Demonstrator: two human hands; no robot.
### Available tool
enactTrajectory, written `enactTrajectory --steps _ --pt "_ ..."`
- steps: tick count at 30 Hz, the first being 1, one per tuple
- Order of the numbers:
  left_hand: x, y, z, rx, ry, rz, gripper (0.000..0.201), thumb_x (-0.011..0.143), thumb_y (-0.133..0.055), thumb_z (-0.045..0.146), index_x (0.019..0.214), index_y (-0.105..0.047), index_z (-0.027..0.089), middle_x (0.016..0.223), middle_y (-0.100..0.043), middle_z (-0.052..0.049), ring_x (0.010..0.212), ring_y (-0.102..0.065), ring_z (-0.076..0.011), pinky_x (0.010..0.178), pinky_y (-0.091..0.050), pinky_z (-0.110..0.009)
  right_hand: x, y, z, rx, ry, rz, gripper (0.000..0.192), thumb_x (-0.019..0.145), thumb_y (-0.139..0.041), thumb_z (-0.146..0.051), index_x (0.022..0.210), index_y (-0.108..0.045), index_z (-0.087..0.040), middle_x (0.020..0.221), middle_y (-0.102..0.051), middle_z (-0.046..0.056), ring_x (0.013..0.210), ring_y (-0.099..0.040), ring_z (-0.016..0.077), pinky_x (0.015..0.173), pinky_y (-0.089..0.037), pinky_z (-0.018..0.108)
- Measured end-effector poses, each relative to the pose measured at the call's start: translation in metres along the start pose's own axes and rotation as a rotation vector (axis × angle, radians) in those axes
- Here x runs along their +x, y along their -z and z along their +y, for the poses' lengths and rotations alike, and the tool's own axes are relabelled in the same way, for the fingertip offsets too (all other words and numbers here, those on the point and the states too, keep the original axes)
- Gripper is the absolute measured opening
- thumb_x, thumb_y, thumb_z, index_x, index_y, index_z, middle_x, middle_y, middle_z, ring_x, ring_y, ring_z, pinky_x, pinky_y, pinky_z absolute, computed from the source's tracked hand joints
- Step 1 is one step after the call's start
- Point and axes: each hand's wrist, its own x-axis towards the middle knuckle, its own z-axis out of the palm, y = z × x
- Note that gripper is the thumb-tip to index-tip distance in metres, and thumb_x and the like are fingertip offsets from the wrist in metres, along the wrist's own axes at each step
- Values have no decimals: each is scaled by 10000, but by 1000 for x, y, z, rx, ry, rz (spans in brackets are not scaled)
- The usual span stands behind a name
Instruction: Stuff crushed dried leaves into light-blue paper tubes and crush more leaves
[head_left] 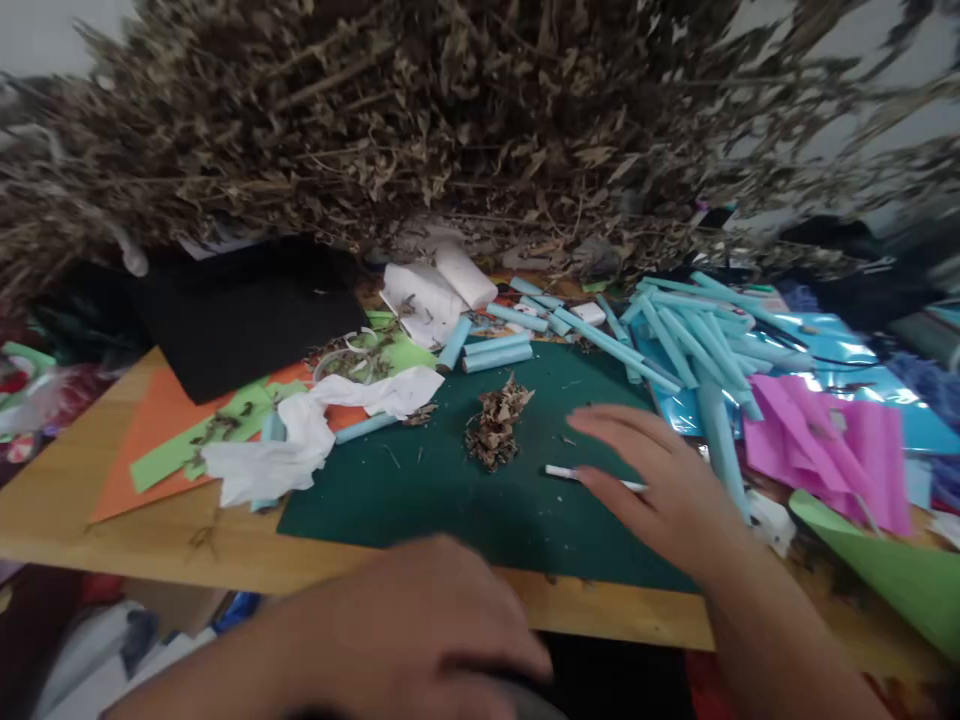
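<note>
My right hand (667, 490) is over the right side of a dark green mat (450, 510), fingers stretched out and thumb apart. A thin white stick (559, 471) lies on the mat, passing under or beside that thumb; I cannot tell whether they touch. At the bottom middle, in front of the table edge, my left hand (427, 620) is blurred, its fingers curled around something dark and grey that the frame cuts off. A small clump of dried brown leaves (496, 425) sits on the mat between the hands.
Light blue paper rolls (697, 335) are piled at the right, by pink paper (832, 440). Crumpled white tissue (300, 440) and a black sheet (255, 310) lie left. A large mass of dried plants (450, 120) overhangs the back of the wooden table (45, 500).
</note>
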Motion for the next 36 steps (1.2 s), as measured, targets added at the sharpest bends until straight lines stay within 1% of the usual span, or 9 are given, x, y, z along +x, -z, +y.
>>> enactTrajectory --steps 2,4,6,10,16,20,24,29,36 --pt "15 24 -22 155 149 230 229 781 -438 346 910 -587 227 883 -623 -8 832 -551 -149 757 -403 -250 36 -20 3 -68 -144 -242 395 787 -465 -332 1160 -416 -212 1125 -467 70 991 -462 233 814 -412 378" --pt "34 40 -51 277 369 492 268 774 -424 377 936 -559 212 856 -602 -24 788 -544 -165 705 -414 -280 56 -39 7 -97 -188 -264 434 766 -491 -327 1173 -414 -199 1096 -483 93 957 -479 264 761 -424 397" --pt "52 45 -77 332 474 596 373 746 -442 417 1040 -504 195 939 -575 -51 849 -529 -191 729 -416 -308 64 -53 11 -112 -204 -255 436 754 -498 -326 1166 -426 -205 1058 -502 101 923 -489 285 707 -429 400" --pt "72 38 -101 412 437 444 669 650 -492 557 1212 -354 220 1199 -436 -91 1065 -416 -283 856 -350 -418 61 -63 16 -107 -211 -248 350 757 -476 -304 1098 -484 -225 977 -535 79 858 -507 265 663 -424 369" --pt "64 31 -101 446 433 352 866 538 -532 639 1263 -222 280 1241 -381 -95 1095 -357 -341 838 -311 -517 57 -63 20 -34 -179 -229 476 735 -496 -369 1187 -391 -261 1125 -453 71 949 -459 267 736 -409 392" --pt "57 33 -98 474 465 413 803 552 -575 575 1222 -269 255 1190 -406 -101 1078 -371 -324 838 -319 -498 58 -70 22 30 -129 -224 473 712 -535 -335 1166 -419 -270 1170 -427 60 979 -449 265 785 -394 399" --pt "48 38 -90 458 420 521 628 649 -530 514 1157 -330 203 1094 -446 -98 1009 -431 -256 831 -363 -420 61 -78 27 107 -137 -182 309 727 -509 -225 1036 -521 -224 1012 -529 53 873 -515 215 731 -428 336" --pt "43 38 -83 455 333 653 397 749 -455 416 1056 -413 168 993 -478 -81 942 -461 -191 829 -386 -341 61 -75 41 186 -235 25 246 742 -494 -223 984 -533 -197 958 -558 41 893 -513 178 781 -416 295" --pt "69 15 -83 633 329 265 609 694 -430 565 1190 -364 218 1238 -378 -108 1103 -360 -291 879 -316 -463 49 -64 71 217 -406 248 271 732 -494 -257 984 -534 -166 959 -573 63 889 -523 189 799 -416 328"
